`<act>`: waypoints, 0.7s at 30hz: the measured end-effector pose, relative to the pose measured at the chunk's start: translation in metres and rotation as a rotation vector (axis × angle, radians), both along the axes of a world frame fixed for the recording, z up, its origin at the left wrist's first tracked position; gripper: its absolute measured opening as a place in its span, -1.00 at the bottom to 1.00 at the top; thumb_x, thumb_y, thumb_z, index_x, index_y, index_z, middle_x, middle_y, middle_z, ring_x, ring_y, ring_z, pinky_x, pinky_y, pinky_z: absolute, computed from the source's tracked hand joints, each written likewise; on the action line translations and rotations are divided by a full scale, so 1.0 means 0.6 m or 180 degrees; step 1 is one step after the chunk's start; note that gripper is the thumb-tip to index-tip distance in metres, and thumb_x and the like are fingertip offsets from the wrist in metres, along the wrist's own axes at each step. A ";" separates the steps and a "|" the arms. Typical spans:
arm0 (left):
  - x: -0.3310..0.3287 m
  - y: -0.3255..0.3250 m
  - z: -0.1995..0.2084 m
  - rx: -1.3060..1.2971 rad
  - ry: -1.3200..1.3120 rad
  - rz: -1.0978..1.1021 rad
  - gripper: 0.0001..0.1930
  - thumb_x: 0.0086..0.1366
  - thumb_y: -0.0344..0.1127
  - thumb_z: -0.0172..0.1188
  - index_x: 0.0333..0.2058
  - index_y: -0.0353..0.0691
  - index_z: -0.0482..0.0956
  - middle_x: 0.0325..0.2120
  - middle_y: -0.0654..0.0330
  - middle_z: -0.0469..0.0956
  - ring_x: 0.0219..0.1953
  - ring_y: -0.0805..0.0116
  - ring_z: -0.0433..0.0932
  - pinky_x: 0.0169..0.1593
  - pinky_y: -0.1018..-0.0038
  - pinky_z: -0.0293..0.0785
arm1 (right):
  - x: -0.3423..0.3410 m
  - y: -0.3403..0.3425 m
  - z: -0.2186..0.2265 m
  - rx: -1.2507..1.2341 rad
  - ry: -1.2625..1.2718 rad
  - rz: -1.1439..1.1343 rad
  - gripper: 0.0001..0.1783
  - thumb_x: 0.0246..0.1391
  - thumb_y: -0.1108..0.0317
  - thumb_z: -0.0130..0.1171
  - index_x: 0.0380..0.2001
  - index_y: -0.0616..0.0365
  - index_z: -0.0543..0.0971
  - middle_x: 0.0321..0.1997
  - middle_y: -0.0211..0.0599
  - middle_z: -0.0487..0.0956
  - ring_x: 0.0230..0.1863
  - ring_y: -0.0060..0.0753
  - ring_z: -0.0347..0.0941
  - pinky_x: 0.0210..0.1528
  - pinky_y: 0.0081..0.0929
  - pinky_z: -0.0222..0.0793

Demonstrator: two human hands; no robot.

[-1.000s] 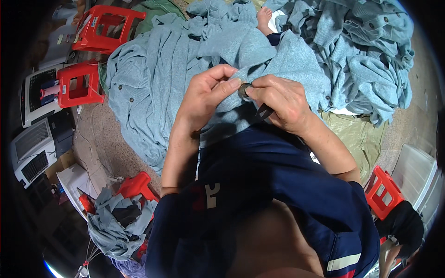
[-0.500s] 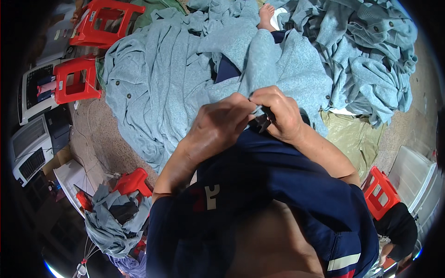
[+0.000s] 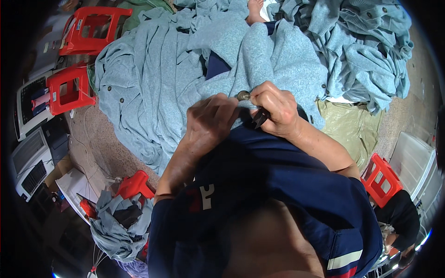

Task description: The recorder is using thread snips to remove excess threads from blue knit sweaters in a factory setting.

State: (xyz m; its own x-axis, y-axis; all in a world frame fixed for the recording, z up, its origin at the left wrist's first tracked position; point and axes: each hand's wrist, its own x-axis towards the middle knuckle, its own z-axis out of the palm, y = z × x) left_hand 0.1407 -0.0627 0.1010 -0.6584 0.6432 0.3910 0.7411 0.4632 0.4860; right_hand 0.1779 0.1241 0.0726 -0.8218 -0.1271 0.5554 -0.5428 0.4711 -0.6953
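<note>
Well to the left of the left fingers stands a red plastic stool with cut-out sides (image 3: 74, 107). Closer to those fingers, a spread blue-grey knitted garment with dark round buttons (image 3: 148, 83) lies with its folds running away from the person. The left hand (image 3: 211, 119) has its fingers curled inward; their tips are hidden, so I cannot tell whether they grip cloth. Just right of them, between both hands, is a round, shiny brownish button (image 3: 243, 95), its face turned up. Beyond the fingers drapes a light blue heathered knit garment (image 3: 259, 55), the long axis of its thick raised fold running away from the person. Below the right fingers a narrow dark pointed tool (image 3: 261, 117) sticks out, its long axis slanting, tip toward the person's body and slightly left. The right hand (image 3: 278, 109) grasps it, thumb and forefinger bunched beside the button's right edge. Farther right of these fingers lies a crinkled olive-green sheet (image 3: 350, 125).
</note>
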 end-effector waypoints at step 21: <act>-0.077 -0.159 -0.001 -0.0277 -0.2021 0.0242 -0.75 -0.04 -0.32 0.39 -0.55 -0.23 0.44 -0.49 0.27 0.45 -0.29 0.34 0.39 -0.02 0.43 0.17 | 0.021 0.152 0.024 -0.0074 -0.0913 -0.1295 -0.70 -0.24 0.77 0.12 -0.35 0.28 0.54 -0.29 -0.23 0.56 -0.23 -0.32 0.53 -0.18 -0.52 0.41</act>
